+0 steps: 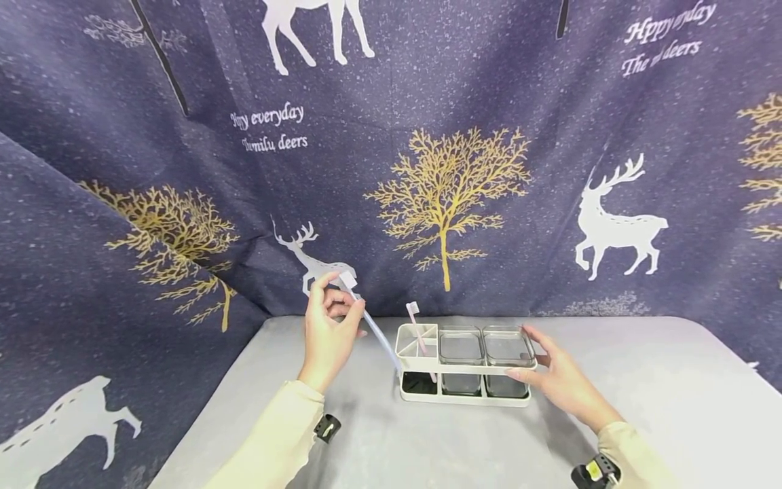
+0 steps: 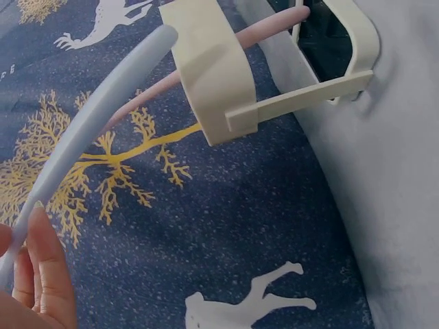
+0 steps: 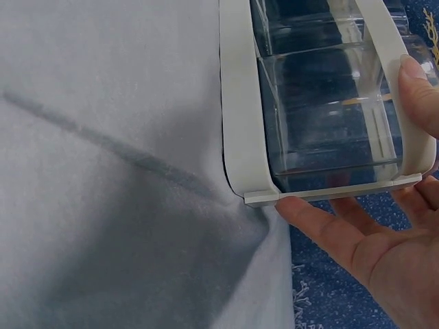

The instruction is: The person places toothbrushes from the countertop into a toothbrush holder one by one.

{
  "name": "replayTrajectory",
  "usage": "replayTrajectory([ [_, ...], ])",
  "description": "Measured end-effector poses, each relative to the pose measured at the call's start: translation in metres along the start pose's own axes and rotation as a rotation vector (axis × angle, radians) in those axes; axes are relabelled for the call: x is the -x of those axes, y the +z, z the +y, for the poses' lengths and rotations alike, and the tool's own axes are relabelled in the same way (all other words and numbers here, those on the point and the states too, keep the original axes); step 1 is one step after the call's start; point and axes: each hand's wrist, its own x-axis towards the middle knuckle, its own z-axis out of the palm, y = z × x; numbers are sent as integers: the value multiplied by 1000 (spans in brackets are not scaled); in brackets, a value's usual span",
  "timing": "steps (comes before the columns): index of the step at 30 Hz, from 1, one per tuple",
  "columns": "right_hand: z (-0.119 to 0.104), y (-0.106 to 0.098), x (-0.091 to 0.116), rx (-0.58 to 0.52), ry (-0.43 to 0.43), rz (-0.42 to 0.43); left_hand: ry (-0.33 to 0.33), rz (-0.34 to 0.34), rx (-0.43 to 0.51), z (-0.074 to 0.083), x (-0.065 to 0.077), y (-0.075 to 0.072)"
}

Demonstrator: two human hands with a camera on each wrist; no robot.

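My left hand (image 1: 328, 336) pinches a light blue toothbrush (image 1: 380, 337) just below its white head. The brush slants down to the right, its handle end beside the left side of a cream two-tier toothbrush holder (image 1: 470, 401). In the left wrist view the blue handle (image 2: 103, 103) passes in front of the holder's upper tier (image 2: 216, 75). A pink toothbrush (image 1: 419, 333) stands tilted in the divided left compartment. Two clear cups (image 1: 461, 348) sit in the other slots. My right hand (image 1: 565, 380) grips the holder's right end, thumb on the upper rim and fingers at the side bar.
The holder stands on a grey-covered table (image 1: 366, 441). A dark blue cloth (image 1: 342, 170) with deer and gold trees hangs behind the table and along its left. Black wrist straps (image 1: 328, 428) sit on both sleeves.
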Motion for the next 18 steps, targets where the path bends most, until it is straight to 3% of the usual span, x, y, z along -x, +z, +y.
replayTrajectory([
  [11,2,1,-2,-20,-2,-1,38,23,110,-1,-3,11],
  [18,2,1,-1,-26,-5,2,39,17,90,-3,-4,17],
])
